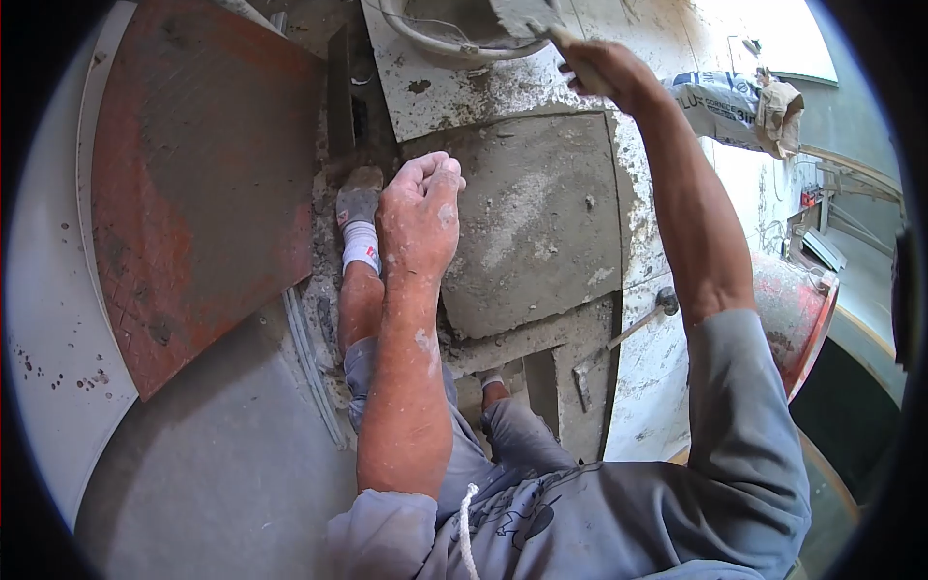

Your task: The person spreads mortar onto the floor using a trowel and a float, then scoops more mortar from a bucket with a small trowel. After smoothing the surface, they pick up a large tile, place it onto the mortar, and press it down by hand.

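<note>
My right hand is closed round the wooden handle of a trowel at the top. The trowel's pale, smeared blade is over the rim of a round basin on a spattered white board. My left hand, dusted with white, is raised near the centre with its fingers curled together; whether anything is in them is hidden. Beyond it lies a grey, plaster-smeared slab.
A large red-brown board coated in grey leans at the left. At the right are a printed paper sack and a red-rimmed bucket. A long-handled tool and a small trowel lie near the slab.
</note>
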Tool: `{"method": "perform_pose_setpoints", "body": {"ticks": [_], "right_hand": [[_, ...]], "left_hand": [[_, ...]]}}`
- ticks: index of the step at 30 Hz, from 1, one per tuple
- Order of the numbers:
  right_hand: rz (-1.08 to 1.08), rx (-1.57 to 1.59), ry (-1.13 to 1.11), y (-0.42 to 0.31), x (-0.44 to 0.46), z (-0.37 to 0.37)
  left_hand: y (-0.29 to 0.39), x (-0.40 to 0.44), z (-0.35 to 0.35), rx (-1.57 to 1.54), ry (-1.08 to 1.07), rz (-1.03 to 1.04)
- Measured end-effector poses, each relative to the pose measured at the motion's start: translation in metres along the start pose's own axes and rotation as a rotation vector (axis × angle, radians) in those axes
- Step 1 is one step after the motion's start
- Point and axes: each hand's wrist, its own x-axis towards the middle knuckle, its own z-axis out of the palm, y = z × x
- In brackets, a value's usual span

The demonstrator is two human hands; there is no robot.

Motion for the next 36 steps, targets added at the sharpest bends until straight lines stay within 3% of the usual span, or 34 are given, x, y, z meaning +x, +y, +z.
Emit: {"method": "perform_pose_setpoints", "body": {"ticks": [4, 9, 19, 21, 23, 25, 27, 29, 31, 32, 33, 35, 36], "right_hand": [[-0.077, 0.121, 0.113, 0.007, 0.021, 0.018], [-0.009, -0.147, 0.232, 0.034, -0.003, 0.028], [0.376, -0.187, 0.256, 0.170, -0.105, 0.033], [0.386, -0.484, 0.119, 0.210, -0.136, 0.031], [0.150, -0.804, 0.159, 0.249, -0.183, 0.040], [0.296, -0.925, -0.043, 0.258, -0.227, 0.039], [0.420, -0.912, 0.015, 0.283, -0.272, 0.031], [0.286, -1.072, -0.106, 0.314, -0.314, 0.012], [0.384, -1.088, -0.079, 0.356, -0.356, -0.001], [0.380, -0.951, -0.062, 0.346, -0.379, 0.000], [0.135, -0.919, -0.349, 0.405, -0.401, -0.022], [0.471, -0.739, -0.223, 0.397, -0.432, -0.008], [0.247, -0.924, -0.446, 0.490, -0.438, -0.027]], "left_hand": [[0.004, -0.002, -0.006, -0.031, 0.002, 0.017], [0.009, -0.004, -0.016, -0.069, 0.027, 0.007], [0.014, -0.009, -0.011, -0.088, 0.005, -0.010], [0.013, -0.013, -0.012, -0.103, 0.014, -0.042], [0.004, -0.012, -0.021, -0.135, 0.057, -0.033], [-0.003, -0.019, -0.036, -0.205, 0.130, -0.039], [-0.009, -0.030, -0.057, -0.266, 0.204, -0.081], [-0.022, -0.041, -0.088, -0.325, 0.258, -0.126], [-0.042, -0.061, -0.113, -0.386, 0.343, -0.154], [-0.053, -0.074, -0.132, -0.444, 0.388, -0.160], [-0.062, -0.087, -0.154, -0.505, 0.442, -0.153], [-0.078, -0.118, -0.192, -0.495, 0.533, -0.192], [-0.081, -0.133, -0.212, -0.495, 0.576, -0.148]]}}
